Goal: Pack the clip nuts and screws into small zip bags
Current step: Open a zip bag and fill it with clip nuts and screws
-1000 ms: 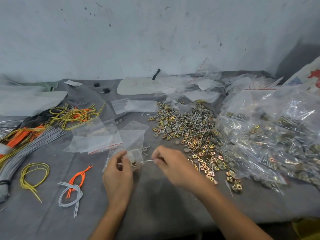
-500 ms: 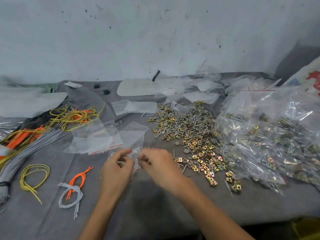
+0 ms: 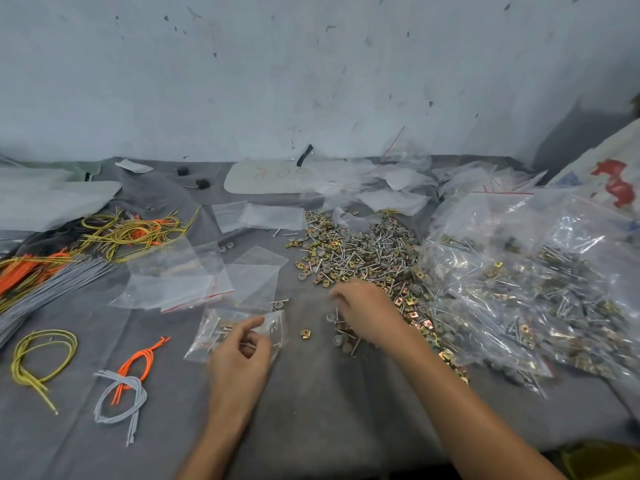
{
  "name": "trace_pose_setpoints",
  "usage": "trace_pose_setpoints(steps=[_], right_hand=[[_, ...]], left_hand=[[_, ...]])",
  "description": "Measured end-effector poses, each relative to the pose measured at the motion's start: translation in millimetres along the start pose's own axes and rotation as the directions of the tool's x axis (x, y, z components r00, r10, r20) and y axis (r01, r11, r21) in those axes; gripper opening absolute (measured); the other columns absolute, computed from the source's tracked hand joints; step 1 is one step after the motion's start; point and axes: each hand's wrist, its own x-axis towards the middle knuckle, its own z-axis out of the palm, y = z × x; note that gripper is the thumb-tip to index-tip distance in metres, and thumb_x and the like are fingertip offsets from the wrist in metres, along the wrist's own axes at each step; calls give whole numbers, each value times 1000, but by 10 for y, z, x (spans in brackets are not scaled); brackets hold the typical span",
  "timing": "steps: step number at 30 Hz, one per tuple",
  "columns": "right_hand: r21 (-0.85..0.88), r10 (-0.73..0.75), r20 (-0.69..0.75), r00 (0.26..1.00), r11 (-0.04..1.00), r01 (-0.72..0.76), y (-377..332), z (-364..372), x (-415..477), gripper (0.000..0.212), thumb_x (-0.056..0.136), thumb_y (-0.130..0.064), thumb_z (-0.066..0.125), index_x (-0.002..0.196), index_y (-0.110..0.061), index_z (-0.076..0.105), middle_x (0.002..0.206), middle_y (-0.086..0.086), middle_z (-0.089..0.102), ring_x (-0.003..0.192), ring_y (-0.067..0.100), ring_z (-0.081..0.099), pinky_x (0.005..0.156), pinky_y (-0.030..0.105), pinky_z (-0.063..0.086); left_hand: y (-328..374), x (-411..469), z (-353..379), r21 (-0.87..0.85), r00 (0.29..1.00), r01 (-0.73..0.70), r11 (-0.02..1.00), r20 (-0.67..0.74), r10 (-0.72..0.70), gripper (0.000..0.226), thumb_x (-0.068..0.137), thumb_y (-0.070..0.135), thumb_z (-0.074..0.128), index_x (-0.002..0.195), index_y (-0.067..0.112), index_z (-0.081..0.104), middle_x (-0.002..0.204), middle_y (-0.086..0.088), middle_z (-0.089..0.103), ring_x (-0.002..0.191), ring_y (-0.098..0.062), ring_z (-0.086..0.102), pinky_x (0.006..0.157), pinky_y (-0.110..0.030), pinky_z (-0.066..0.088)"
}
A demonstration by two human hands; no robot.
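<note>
Grips 1 small zip bag with the left hand, thumb and fingers curled round its near edge, bag low on the grey cloth near the front, with a few screws and clip nuts inside. Reaches with the right hand, palm down, onto the near edge of the loose pile of screws and clip nuts, fingertips bent down and blurred; cannot tell whether pinching anything. Has 1 lone clip nut lying between the 2 hands. Cannot count the pile.

Single head-worn camera looks forward and down, close over the table.
</note>
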Motion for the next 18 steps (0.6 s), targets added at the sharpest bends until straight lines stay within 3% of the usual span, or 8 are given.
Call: trace_pose_setpoints(steps=[4,11,18], right_hand=[[-125,-81,210,974,986,109,122,-53,130,43,94,1,49,120,-26,71,120,5,63,108,26,60,94,43,51],[-188,-165,179,970,962,199,221,-51,103,24,95,-16,61,111,-25,76,115,-1,68,104,19,62,88,31,47],[-256,-155,172,973,947,196,262,-67,-2,13,94,-21,60,98,-17,73,106,4,69,101,24,62,85,34,48]], left_hand=[[-52,17,-13,-10,1000,30,1000,-8,-30,29,88,7,63,105,28,73,69,7,61,61,-13,57,68,-42,57],[-119,25,-28,-19,999,41,999,-12,-41,28,89,8,62,102,31,72,69,-2,60,60,-24,57,67,-49,55],[-113,9,-31,-22,999,43,999,-23,-43,28,89,8,60,101,31,72,64,-3,59,57,-23,55,65,-47,55]])
